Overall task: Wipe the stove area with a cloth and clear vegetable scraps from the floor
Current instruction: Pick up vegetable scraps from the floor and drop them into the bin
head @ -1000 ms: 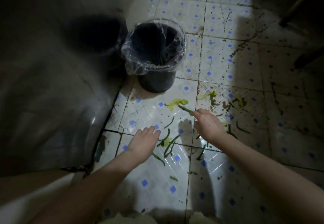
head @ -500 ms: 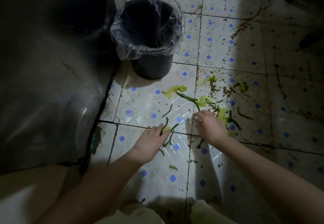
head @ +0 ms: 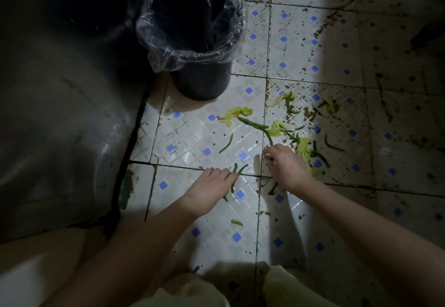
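Vegetable scraps lie on the tiled floor [head: 207, 232]: pale yellow-green leaf pieces [head: 237, 114] and several dark green bean strips [head: 255, 124]. My left hand [head: 212, 187] rests flat on the tiles with its fingers spread, the fingertips touching two short green strips [head: 238, 169]. My right hand [head: 286, 164] is curled, its fingertips down on the floor beside a leaf piece [head: 304, 149]; what lies under it is hidden. No cloth is in view.
A black bin [head: 195, 39] lined with a clear plastic bag stands at the back left, open-topped. A dark metal appliance side [head: 60, 114] fills the left. The tiles to the right are stained and in shadow. My knees show at the bottom edge.
The view tilted down and closer, so the bin sits higher in frame. Both hands drew back slightly toward me over the scraps; my left fingertips now touch the green strips.
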Demonstrator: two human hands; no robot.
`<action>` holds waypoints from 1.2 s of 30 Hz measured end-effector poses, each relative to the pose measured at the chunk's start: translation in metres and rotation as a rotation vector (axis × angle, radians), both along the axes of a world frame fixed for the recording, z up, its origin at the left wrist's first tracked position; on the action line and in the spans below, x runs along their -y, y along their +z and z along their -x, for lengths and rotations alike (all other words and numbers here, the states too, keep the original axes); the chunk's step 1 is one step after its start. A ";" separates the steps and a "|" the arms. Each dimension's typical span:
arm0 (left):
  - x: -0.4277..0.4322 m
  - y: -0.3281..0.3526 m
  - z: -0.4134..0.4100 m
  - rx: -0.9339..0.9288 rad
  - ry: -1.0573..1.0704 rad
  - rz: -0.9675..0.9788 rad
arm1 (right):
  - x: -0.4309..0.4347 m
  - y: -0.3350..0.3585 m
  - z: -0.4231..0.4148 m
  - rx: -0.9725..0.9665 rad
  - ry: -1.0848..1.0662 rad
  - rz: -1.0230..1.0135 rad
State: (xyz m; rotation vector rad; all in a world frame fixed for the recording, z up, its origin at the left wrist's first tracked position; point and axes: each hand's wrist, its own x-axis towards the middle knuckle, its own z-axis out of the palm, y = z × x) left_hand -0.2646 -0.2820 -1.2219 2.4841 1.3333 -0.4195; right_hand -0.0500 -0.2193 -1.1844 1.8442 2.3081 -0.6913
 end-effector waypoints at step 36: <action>-0.005 0.018 0.001 0.022 0.158 0.063 | 0.012 0.002 -0.008 0.021 0.003 0.028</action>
